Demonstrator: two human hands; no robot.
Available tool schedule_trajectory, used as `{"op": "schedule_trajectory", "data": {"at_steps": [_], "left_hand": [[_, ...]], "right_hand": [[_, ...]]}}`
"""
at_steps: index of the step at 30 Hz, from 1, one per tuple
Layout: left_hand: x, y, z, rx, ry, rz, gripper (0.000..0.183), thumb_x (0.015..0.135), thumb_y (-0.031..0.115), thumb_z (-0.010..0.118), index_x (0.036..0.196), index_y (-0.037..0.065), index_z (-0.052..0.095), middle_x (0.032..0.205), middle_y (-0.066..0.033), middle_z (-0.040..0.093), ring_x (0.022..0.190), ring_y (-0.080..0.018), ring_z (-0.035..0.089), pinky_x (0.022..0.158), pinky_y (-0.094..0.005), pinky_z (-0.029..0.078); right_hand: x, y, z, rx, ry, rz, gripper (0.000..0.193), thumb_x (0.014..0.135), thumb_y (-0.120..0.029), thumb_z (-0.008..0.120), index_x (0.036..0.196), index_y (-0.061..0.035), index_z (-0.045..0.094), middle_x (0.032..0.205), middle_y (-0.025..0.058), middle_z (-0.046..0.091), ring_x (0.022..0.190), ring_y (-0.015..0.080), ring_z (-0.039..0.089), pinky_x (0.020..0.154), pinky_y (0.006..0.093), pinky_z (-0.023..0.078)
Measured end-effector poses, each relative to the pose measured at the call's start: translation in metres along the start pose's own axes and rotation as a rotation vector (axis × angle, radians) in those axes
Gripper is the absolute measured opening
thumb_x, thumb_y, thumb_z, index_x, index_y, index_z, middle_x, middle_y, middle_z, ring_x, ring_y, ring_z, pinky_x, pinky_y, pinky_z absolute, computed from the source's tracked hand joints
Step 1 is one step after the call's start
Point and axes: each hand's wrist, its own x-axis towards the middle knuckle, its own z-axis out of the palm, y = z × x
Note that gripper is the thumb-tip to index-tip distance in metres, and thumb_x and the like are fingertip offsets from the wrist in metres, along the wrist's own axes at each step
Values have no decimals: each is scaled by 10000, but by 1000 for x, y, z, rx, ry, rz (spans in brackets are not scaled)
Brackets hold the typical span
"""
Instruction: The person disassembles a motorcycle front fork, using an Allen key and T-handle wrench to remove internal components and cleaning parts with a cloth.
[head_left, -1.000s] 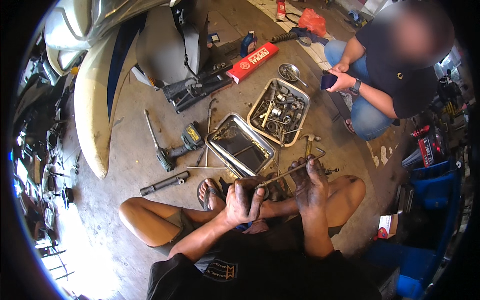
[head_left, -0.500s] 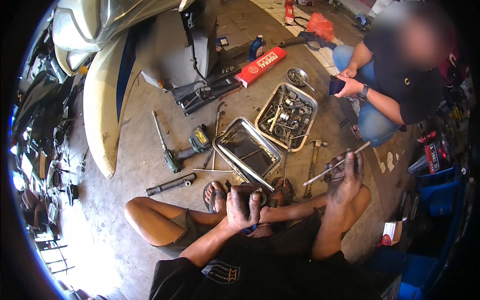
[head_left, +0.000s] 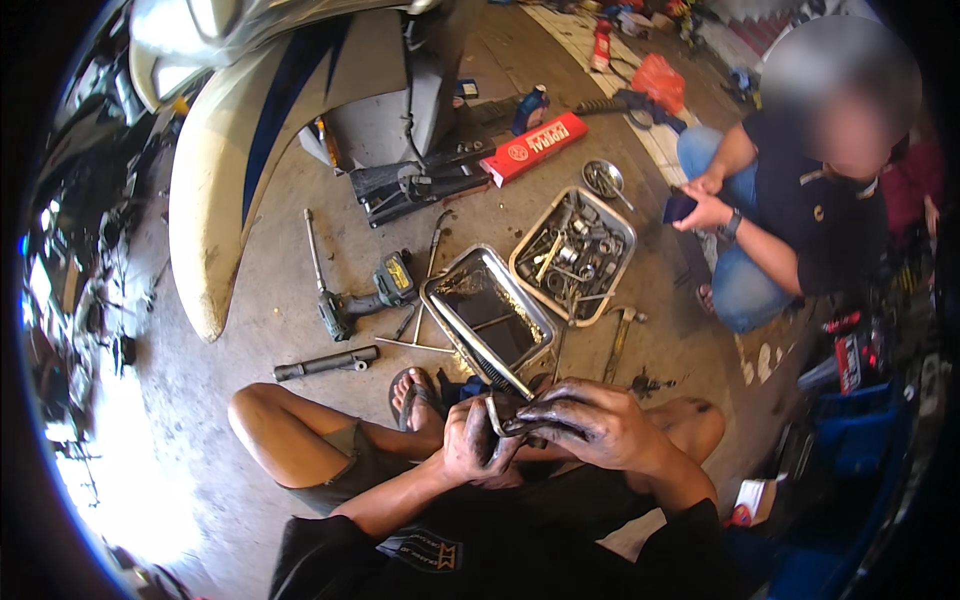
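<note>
My left hand, black with grease, is closed with its thumb on top around something mostly hidden. A short bright metal piece shows at its thumb. My right hand meets it from the right, fingers bent and pinched at a dark part between the hands; the thin rod it held cannot be made out clearly. Just beyond the hands, a silver tube with a spring lies slantwise across a metal tray holding dark liquid. To the left, a dark metal cylinder lies on the floor.
A second tray holds sockets and wrenches, with a hammer beside it. A cordless impact wrench lies left of the trays. A pale motorcycle fender overhangs far left. A person squats at right with a phone.
My right hand has moved left and down with the thin rod, from well apart to against my left hand. The view has shifted slightly.
</note>
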Motion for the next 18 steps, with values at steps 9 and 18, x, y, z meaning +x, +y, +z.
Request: {"op": "schedule_trajectory", "data": {"at_steps": [9, 18], "left_hand": [[-13, -17, -9, -266, -29, -294, 254, 807, 150, 713, 955, 8, 562, 844, -131, 675, 708, -282, 681, 644, -363, 550], [9, -27, -5, -396, 58, -129, 171, 849, 90, 651, 929, -20, 547, 823, -164, 664, 713, -291, 682, 625, -376, 571]], "right_hand": [[64, 32, -16, 273, -277, 215, 355, 723, -233, 823, 981, -49, 663, 871, 68, 670, 741, 159, 649, 694, 288, 539], [147, 326, 93, 420, 466, 565, 185, 837, -150, 717, 957, -42, 627, 756, -3, 603, 657, 89, 521, 594, 251, 427]]}}
